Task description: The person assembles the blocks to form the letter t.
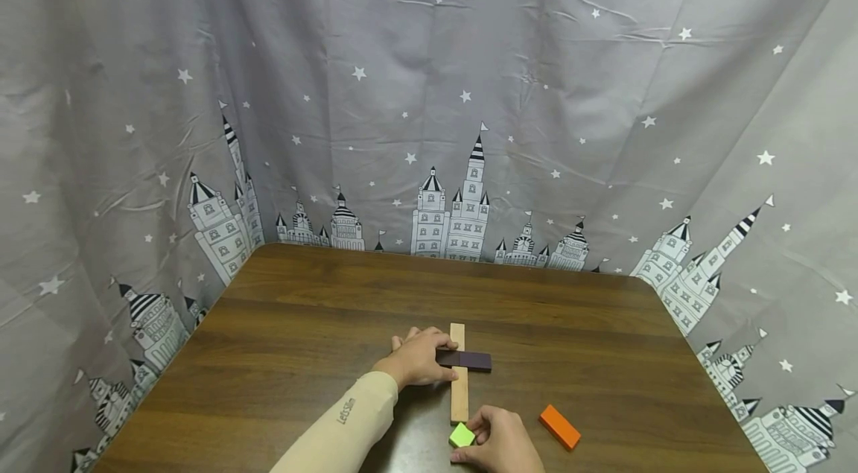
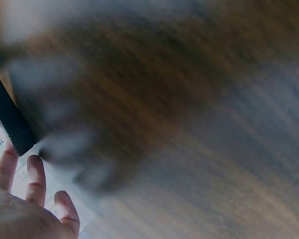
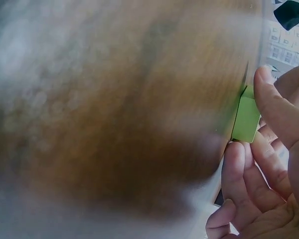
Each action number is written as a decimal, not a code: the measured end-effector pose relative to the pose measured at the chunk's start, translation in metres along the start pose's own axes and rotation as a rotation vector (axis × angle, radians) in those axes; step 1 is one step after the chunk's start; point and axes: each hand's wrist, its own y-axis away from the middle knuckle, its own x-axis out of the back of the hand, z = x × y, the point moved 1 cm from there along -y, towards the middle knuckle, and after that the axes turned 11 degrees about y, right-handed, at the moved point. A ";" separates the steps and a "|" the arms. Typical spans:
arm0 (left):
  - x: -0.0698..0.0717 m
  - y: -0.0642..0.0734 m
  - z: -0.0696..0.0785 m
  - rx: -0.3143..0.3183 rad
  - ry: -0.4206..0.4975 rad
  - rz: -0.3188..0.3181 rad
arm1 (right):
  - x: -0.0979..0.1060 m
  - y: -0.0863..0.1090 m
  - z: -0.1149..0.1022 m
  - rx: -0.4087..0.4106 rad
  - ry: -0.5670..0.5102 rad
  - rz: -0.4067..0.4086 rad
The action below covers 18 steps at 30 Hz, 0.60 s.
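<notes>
A cross-shaped layout on the table has a pale wooden block (image 1: 458,337) at the far end and another pale wooden block (image 1: 459,398) nearer. Between them, a dark purple block (image 1: 476,362) points right and a dark brown block (image 1: 446,359) points left. My left hand (image 1: 417,360) holds the brown block, thumb on its near side and index finger on its far side. In the left wrist view, the dark block (image 2: 11,119) lies beyond the fingers. With thumb and fingers, my right hand (image 1: 503,442) grips a lime green block (image 1: 462,436) at the near end of the layout.
An orange block (image 1: 559,427) lies on the brown wooden table (image 1: 302,309), right of my right hand. Behind the table hangs a grey curtain (image 1: 402,86) printed with stars and castles.
</notes>
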 end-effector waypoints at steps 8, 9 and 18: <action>0.000 -0.001 -0.001 0.003 -0.001 -0.007 | 0.002 0.004 -0.001 0.025 0.013 0.036; -0.001 -0.001 -0.002 0.005 -0.002 -0.007 | 0.002 0.004 -0.001 0.026 0.025 0.049; -0.001 -0.001 -0.002 0.005 -0.004 -0.006 | 0.022 0.012 0.006 -0.044 0.354 0.274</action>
